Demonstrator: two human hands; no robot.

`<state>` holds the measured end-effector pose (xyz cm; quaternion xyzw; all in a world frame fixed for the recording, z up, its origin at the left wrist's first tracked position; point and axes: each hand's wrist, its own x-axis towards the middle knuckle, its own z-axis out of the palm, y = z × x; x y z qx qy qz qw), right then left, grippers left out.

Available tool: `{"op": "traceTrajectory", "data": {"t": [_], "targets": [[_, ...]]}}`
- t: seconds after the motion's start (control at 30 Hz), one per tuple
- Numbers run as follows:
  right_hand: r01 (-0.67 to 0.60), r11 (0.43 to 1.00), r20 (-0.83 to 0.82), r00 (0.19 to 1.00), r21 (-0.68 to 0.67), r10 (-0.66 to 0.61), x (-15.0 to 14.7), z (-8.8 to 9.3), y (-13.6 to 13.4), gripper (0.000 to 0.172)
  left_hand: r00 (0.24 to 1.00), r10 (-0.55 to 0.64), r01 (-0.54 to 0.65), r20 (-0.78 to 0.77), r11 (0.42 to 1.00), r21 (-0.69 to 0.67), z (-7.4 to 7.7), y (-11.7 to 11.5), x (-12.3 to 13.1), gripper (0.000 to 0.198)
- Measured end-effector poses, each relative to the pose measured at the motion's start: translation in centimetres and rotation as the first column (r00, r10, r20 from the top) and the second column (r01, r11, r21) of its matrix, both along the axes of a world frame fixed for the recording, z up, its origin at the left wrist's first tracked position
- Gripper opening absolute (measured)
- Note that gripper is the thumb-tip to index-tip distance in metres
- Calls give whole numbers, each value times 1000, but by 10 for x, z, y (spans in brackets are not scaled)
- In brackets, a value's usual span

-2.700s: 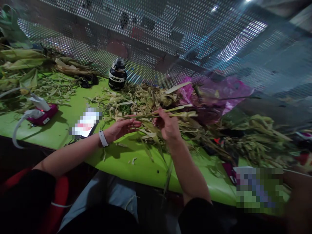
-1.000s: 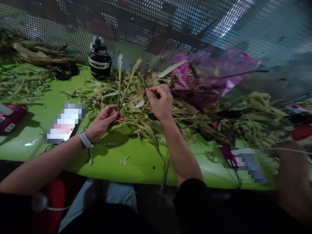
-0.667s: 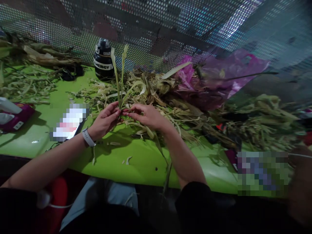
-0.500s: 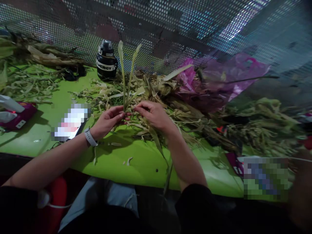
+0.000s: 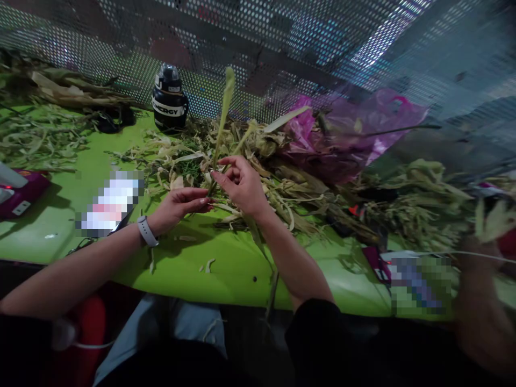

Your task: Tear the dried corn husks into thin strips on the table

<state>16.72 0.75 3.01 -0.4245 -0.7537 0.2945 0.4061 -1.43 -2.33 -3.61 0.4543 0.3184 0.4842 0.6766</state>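
Observation:
Over a bright green table [image 5: 226, 269] my left hand [image 5: 177, 207] pinches the base of a long pale green leaf strip [image 5: 223, 115] that stands upright. A little higher, my right hand [image 5: 242, 183] pinches the same strip with thumb and fingers. A white watch band [image 5: 145, 231] sits on my left wrist. Behind both hands lies a heap of dry husks and leaf strips [image 5: 266, 172].
A black bottle [image 5: 169, 99] stands at the perforated metal screen [image 5: 282, 48]. A pink plastic bag [image 5: 350, 134] lies at the back right. A phone [image 5: 108, 204] and a magenta device [image 5: 18, 191] lie to the left. Another person's hand [image 5: 479, 301] is at the right edge.
My right hand came back from the heap to my left hand and now grips the upright strip higher up. Two upright strips showed before; one stands tall now.

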Motion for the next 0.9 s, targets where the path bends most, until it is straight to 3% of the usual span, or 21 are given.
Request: {"op": "traceTrajectory", "data": {"t": [0.1,0.17,0.27,0.37,0.53,0.63,0.77,0.9], "targets": [[-79,996,46,996,32,77,0,-3,1,32,1000,0,0,-1,1000,5,1,1,0,37],[-129,978,114,987,166,111,-3,-7,-3,25,999,33,-32,37,999,-20,3,2,-1,39],[-234,891,325,940,390,105,-12,-19,-12,18,992,110,-107,60,993,-46,6,4,-5,41],[-359,794,554,832,491,34,-22,-34,-21,24,986,164,-164,22,986,-32,8,3,-7,43],[-440,720,611,791,537,27,-24,-38,-28,26,982,187,-188,36,981,41,8,2,-4,48],[-379,743,545,838,551,24,-15,-25,-25,31,970,237,-243,59,960,142,9,3,-4,43],[-86,835,359,923,544,-139,-1,-13,-8,33,969,240,-248,62,943,221,11,1,-4,35],[-46,971,291,956,233,-25,5,-12,5,35,956,293,-281,-15,928,243,11,-1,-3,32]]}}
